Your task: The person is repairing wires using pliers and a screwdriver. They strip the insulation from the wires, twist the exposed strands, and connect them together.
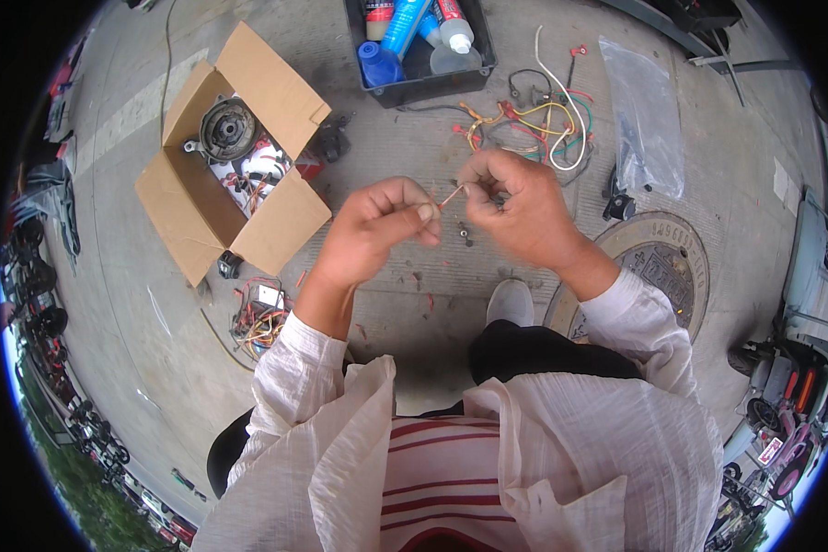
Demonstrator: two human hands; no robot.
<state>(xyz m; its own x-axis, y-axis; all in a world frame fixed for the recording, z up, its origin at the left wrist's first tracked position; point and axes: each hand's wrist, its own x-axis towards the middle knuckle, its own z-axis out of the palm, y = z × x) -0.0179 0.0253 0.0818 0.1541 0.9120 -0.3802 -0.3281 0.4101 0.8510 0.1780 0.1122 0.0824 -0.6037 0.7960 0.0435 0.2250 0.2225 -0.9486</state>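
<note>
A short, thin reddish wire (450, 196) stretches between my two hands, above the concrete ground. My left hand (377, 225) pinches one end between thumb and fingers. At the other end, my right hand (522, 210) is closed on the wire with its fingertips. Part of the wire is hidden inside the fingers. Below my hands, small dark bits and reddish scraps (431, 301) lie scattered on the ground. Beyond the right hand sits a loose tangle of coloured wires (547, 120) with a white cable (561, 78) looping through it.
An open cardboard box (179, 184) holding a round metal motor part (227, 129) stands at the left. A black crate (423, 90) of bottles and tubes is at the top. A wire bundle (259, 317), plastic bag (644, 120) and manhole cover (685, 267) surround me. Parked vehicles line both sides.
</note>
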